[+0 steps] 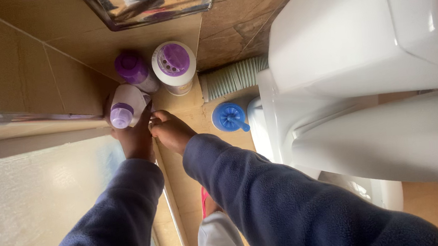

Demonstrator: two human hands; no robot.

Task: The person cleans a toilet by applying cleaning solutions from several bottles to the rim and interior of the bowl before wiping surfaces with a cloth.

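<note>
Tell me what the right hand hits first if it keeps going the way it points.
Probably the white bottle that the left hand holds: the right hand points at it with fingertips almost touching. Depth is unclear from above.

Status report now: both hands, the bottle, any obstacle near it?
Left hand grips white bottle. Right hand touches it, holds nothing. Two purple-capped containers stand close behind.

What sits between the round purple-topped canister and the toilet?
In the head view, a ribbed grey hose runs along the floor between the canister and the toilet. Just below it stands a blue toilet brush holder.
</note>
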